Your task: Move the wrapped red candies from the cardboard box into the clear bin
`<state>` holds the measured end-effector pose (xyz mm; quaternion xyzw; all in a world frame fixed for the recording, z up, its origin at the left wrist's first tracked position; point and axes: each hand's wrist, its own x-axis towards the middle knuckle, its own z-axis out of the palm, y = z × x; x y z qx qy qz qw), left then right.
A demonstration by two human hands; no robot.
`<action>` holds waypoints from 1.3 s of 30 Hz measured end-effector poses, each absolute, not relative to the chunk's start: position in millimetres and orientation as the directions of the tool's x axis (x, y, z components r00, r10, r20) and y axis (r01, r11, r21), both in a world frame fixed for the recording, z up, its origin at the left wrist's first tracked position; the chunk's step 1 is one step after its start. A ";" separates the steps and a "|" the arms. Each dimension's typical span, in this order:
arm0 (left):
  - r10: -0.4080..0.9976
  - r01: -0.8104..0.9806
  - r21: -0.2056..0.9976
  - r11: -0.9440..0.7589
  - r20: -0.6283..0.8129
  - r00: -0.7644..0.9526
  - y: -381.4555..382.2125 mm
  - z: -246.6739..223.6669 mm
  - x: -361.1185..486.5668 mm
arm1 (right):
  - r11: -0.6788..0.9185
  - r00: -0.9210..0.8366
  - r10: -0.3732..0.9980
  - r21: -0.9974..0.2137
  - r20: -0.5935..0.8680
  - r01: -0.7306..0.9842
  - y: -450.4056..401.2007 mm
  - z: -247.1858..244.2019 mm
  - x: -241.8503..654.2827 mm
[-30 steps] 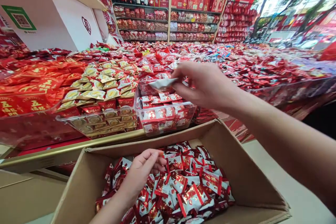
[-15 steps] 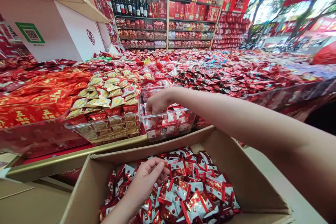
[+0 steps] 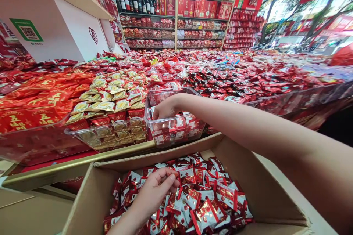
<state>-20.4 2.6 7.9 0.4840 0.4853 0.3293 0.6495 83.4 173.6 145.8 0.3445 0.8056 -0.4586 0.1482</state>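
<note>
My left hand is over the open cardboard box, its fingers curled in and the thumb near the forefinger. Whatever may be inside its grip is hidden. Under and around it lie many small red-and-white wrapped candies. My right hand reaches down into a clear plastic bin beyond the box. Its fingers are bent downward and pressed together among similar red-and-white packets; the bin's front rim and wall partly cover them, and I cannot see what they hold.
Left of the bin stands a clear tub of gold durian-printed packets, then orange-red bags. A gold counter edge runs behind the box. Heaped sweets spread behind, before shelves with bottles and red boxes.
The view has shifted slightly. My left hand's fingers have moved a little; my right hand stays inside the clear bin.
</note>
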 end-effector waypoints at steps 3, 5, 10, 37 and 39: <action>0.894 0.057 0.943 0.327 -0.329 0.304 2.1 9.0 -19.7 | 0.326 -0.711 0.468 -0.645 -0.526 0.691 174.2 152.0 91.2; 0.892 0.061 0.940 0.335 -0.337 0.301 2.1 8.5 -19.4 | 0.352 -0.662 0.499 -0.567 -0.559 0.745 175.7 154.6 97.3; 0.887 0.066 0.940 0.334 -0.337 0.316 3.1 2.1 -20.1 | 0.473 -0.546 0.555 -0.302 -0.628 0.828 178.1 152.2 109.4; 0.856 0.120 0.934 0.337 -0.357 0.373 3.1 -2.4 -21.9 | 0.531 -0.578 0.459 -0.312 -0.675 0.788 181.8 143.4 111.9; 0.853 0.115 0.935 0.336 -0.354 0.383 2.5 -2.2 -21.8 | 0.537 -0.578 0.460 -0.307 -0.674 0.786 182.6 142.8 111.3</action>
